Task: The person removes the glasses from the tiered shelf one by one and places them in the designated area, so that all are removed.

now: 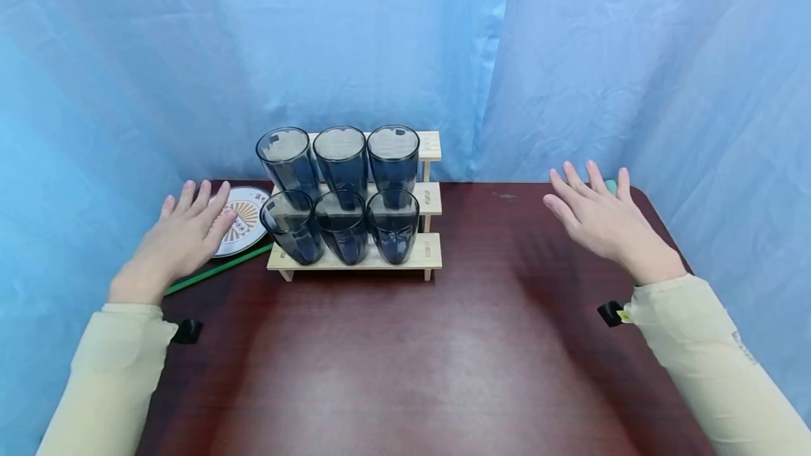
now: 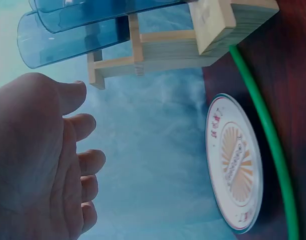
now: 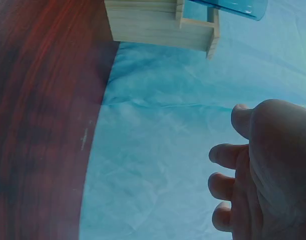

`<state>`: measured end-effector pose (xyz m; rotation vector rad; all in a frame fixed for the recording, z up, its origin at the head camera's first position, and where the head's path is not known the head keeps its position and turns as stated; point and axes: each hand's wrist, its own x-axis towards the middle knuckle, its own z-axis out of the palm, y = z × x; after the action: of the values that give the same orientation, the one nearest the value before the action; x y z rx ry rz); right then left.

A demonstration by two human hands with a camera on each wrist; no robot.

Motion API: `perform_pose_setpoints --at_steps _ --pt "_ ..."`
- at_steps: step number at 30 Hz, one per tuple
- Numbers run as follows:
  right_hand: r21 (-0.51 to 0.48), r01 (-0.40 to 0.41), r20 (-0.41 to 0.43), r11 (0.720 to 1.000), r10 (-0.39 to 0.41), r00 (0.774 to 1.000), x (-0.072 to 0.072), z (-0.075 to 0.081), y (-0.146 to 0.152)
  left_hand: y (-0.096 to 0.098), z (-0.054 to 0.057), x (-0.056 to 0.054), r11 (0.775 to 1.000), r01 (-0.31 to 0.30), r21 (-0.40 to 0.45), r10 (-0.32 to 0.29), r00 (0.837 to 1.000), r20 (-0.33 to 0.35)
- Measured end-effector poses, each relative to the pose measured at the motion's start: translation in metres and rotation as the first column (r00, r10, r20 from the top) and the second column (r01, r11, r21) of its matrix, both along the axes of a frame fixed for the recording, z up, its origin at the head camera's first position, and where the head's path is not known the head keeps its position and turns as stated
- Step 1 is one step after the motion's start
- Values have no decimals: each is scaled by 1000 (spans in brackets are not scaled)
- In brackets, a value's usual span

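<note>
My left hand (image 1: 180,238) is held out with fingers spread and nothing in it, overlapping a white patterned plate (image 1: 250,220) in the head view. In the left wrist view that plate (image 2: 234,162) shows whole, beside a green rod (image 2: 268,130). My right hand (image 1: 598,220) hovers over the right part of the table, fingers apart and holding nothing. Between the hands stands a stepped wooden rack (image 1: 429,252). Dark blue glasses stand on it in two rows of three, among them a rear glass (image 1: 393,160) and a front glass (image 1: 393,227).
The dark red wooden table (image 1: 405,357) extends below both hands. Blue curtains (image 1: 380,34) hang around its back and sides. A small pale green item (image 1: 611,186) is partly hidden behind the right hand's fingers. Black straps (image 1: 188,331) hang under the sleeves.
</note>
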<state>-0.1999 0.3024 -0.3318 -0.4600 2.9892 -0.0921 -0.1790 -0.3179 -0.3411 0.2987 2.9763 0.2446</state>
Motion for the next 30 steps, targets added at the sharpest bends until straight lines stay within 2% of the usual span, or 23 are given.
perform_pose_setpoints --at_steps 4,7,9,12,15,17,18,21,24,25,27,29,30 --pt "-37 -31 -66 999 29 997 1 7 -7 -1 10 -1 1000 14 18 -15 1000 17" --pt "-127 -68 -120 990 52 991 -2 12 -16 -3 18 -1 991 34 130 -40 998 45" --pt "-219 -99 -154 971 66 986 -4 14 -23 -4 23 -1 972 29 233 -49 996 80" --pt "-389 -137 -177 911 72 982 -9 16 -36 -5 25 -1 933 -8 359 -48 988 149" --pt "-545 -149 -179 825 59 982 -13 16 -52 -6 20 -1 886 -42 461 -56 979 196" --pt "-621 -153 -192 768 41 981 -16 17 -65 -7 13 -2 840 -47 541 -76 976 203" --pt "-663 -160 -197 731 37 980 -18 17 -73 -7 8 -3 814 -55 578 -83 975 208" --pt "-783 -182 -189 596 50 981 -23 20 -96 -6 -6 -5 757 -83 648 -94 968 233" --pt "-886 -169 -135 432 109 985 -25 23 -120 -5 -21 -5 734 -99 672 -103 962 254" --pt "-906 -157 -116 393 127 985 -26 24 -127 -4 -25 -5 729 -99 677 -108 961 257" --pt "-934 -133 -85 333 155 984 -29 24 -139 -3 -33 -4 711 -110 694 -111 958 265" --pt "-947 -119 -68 297 176 982 -34 19 -149 -1 -41 -4 683 -127 720 -115 954 277" --pt "-951 -114 -61 288 184 981 -37 17 -153 -1 -45 -4 658 -142 740 -123 948 292"
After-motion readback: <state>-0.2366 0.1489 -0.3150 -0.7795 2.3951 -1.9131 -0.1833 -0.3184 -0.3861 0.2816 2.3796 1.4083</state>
